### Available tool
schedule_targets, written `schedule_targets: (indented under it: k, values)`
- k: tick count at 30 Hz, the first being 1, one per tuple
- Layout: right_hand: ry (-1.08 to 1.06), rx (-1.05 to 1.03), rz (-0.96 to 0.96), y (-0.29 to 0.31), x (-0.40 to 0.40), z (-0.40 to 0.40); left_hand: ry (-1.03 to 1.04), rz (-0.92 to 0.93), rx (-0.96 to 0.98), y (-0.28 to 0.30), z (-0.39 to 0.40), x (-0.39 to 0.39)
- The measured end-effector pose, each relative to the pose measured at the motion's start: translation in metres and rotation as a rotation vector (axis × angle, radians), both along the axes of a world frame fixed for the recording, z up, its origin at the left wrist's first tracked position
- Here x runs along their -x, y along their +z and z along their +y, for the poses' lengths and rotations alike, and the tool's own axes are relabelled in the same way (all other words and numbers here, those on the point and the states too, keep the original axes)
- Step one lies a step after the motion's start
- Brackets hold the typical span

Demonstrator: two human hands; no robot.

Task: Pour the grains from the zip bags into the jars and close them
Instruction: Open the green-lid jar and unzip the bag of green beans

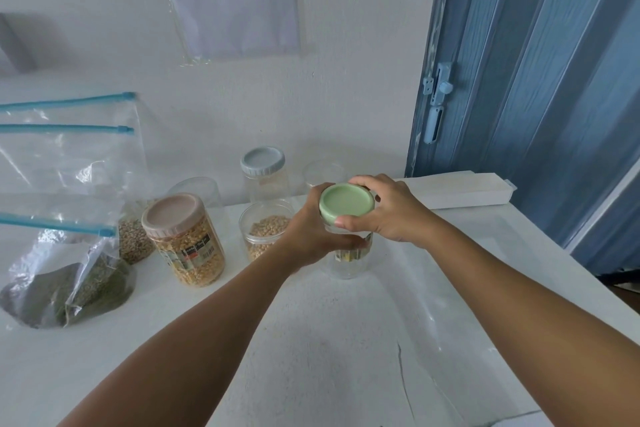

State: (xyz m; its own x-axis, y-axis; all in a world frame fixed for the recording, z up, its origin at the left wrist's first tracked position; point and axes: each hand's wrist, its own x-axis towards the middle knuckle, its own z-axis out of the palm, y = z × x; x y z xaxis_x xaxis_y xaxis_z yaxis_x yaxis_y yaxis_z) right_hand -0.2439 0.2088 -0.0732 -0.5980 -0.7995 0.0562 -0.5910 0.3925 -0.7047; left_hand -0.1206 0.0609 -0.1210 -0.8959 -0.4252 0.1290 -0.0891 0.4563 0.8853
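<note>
Jars (187, 239) stand on white table (329, 340) beside blue folding door (540, 80).

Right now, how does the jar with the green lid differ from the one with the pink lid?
The green-lidded jar looks empty, while the pink-lidded jar is full of yellow grains. The left hand grips the green-lidded jar's body and the right hand grips its lid; the pink-lidded jar stands untouched, further left on the table. Both are clear plastic jars with labels and pastel lids.
</note>
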Motion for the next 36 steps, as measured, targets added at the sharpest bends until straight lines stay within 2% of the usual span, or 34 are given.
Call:
schedule_targets:
  k: [4, 7, 10, 15, 20, 24, 27, 32, 34, 36]
  values:
    - [0.021, -0.092, 0.090, 0.008, -0.002, 0.002, 0.012, -0.003, 0.015, -0.001, 0.000, 0.000]
    - [0.008, -0.208, 0.239, 0.018, -0.007, -0.001, 0.030, -0.012, 0.042, -0.001, 0.002, 0.001]
    - [-0.043, -0.203, 0.328, 0.016, -0.013, -0.005, 0.042, 0.005, 0.057, -0.004, 0.004, 0.000]
    - [0.001, -0.217, 0.357, 0.018, -0.008, -0.005, 0.035, -0.001, 0.045, -0.004, 0.002, 0.000]
    - [0.109, -0.344, 0.332, 0.031, -0.005, -0.001, 0.030, -0.017, 0.012, -0.003, 0.000, -0.003]
    - [0.014, -0.392, 0.367, 0.029, -0.017, -0.006, 0.011, -0.036, 0.028, 0.000, 0.002, 0.000]
    - [-0.054, -0.391, 0.462, 0.026, -0.025, -0.008, 0.016, -0.033, 0.045, 0.000, 0.003, 0.000]
    - [0.119, -0.434, 0.248, 0.041, -0.017, 0.001, 0.014, -0.034, 0.018, -0.001, 0.002, -0.001]
    - [0.052, -0.420, 0.279, 0.039, -0.020, -0.001, 0.006, -0.026, 0.042, 0.000, 0.004, -0.001]
    - [-0.046, -0.396, 0.393, 0.032, -0.025, -0.006, 0.002, -0.014, 0.069, -0.001, 0.004, -0.001]
